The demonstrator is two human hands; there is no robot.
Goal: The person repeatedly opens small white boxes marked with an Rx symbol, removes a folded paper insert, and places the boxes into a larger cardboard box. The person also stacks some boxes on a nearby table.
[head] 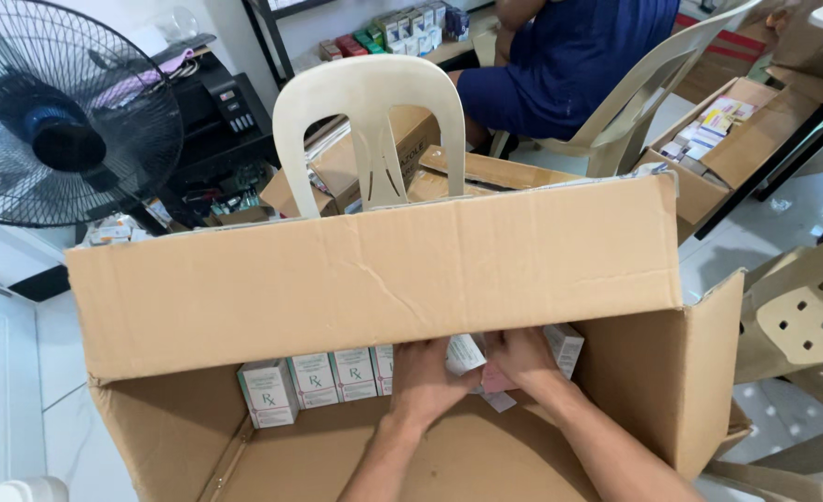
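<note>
Left hand: our left hand (421,376) reaches deep into the large cardboard box (374,279), fingers curled around a small white medicine carton (464,353) at the back wall; it grips the carton's left side.
Right hand: our right hand (523,358) is just beside the left, fingers bent over the same carton from the right; we cannot tell how firmly it holds, since the fingertips are hidden under the box flap.
Carton held: it sits tilted between our two hands, against the far inner wall, above a pinkish carton (497,381) partly covered by our right hand.
Row of cartons: we see upright white-and-green medicine boxes (314,379) lined along the back wall to the left of our hands, touching one another, and one more white box (565,346) to the right of our right hand.
Box: its raised front flap hides the tops of the cartons; the floor of the box near us is bare cardboard.
Around us: a cream plastic chair (370,121) stands behind the box, a black fan (58,112) at the left, and a seated person in blue (570,56) beyond.
</note>
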